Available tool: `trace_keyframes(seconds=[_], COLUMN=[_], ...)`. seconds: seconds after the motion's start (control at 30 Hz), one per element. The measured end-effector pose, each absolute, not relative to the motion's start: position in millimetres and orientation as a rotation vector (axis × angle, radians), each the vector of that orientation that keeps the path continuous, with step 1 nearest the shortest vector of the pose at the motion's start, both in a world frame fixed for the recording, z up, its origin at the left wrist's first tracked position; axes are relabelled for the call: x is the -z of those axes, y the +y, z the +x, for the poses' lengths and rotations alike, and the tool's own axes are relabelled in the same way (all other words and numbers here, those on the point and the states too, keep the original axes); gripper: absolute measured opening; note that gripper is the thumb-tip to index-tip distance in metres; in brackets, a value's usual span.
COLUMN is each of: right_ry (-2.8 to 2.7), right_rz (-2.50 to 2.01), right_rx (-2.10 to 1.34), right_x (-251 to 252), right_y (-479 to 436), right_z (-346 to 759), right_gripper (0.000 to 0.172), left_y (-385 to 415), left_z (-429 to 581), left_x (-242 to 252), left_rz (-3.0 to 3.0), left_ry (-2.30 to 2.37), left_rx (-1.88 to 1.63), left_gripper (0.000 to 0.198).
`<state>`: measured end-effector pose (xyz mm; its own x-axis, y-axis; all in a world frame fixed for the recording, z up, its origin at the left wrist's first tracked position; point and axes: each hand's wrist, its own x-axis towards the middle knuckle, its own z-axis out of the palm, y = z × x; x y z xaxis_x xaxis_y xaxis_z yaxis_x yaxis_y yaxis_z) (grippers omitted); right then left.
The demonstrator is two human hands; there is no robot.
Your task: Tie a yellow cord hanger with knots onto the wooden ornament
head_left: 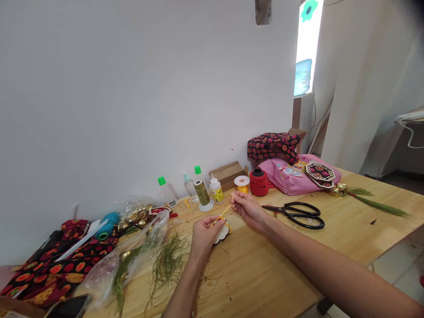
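Observation:
My left hand (pixel 203 233) is closed on a small white-edged ornament piece (pixel 221 234) held just above the wooden table (pixel 271 265). A yellow cord (pixel 221 215) runs taut from that piece up to my right hand (pixel 247 207), which pinches its far end. Both hands hover over the middle of the table, a short way in front of the row of bottles and spools.
Black scissors (pixel 300 214) lie right of my hands. Behind stand a gold thread cone (pixel 202 193), glue bottles (pixel 216 190), a yellow spool (pixel 242 183), a red spool (pixel 259 182) and a pink bag (pixel 291 176). Green fibres (pixel 167 265), plastic bags and patterned fabric (pixel 49 269) lie left.

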<state>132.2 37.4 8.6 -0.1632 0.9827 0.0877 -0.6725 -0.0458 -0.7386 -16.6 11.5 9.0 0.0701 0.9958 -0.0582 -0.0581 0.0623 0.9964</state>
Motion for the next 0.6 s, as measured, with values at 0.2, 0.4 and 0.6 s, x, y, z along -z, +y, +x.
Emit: trace_keyframes(seconds=[0.2, 0.4, 0.6], right_ry=[-0.765, -0.797, -0.8], right_rz=[-0.535, -0.515, -0.498], right_rx=[-1.6, -1.591, -1.51], right_x=[-9, -11, -14], right_y=[37, 34, 34], right_z=[133, 131, 134], right_gripper=[0.016, 0.017, 0.015], left_y=[6, 6, 8], left_z=[-17, -13, -15], left_x=[-20, -21, -18], left_rz=[1.161, 1.163, 1.175], left_ry=[1.124, 1.188, 1.21], left_rx=[-1.161, -1.154, -1.16], left_gripper=[0.023, 0.019, 0.024])
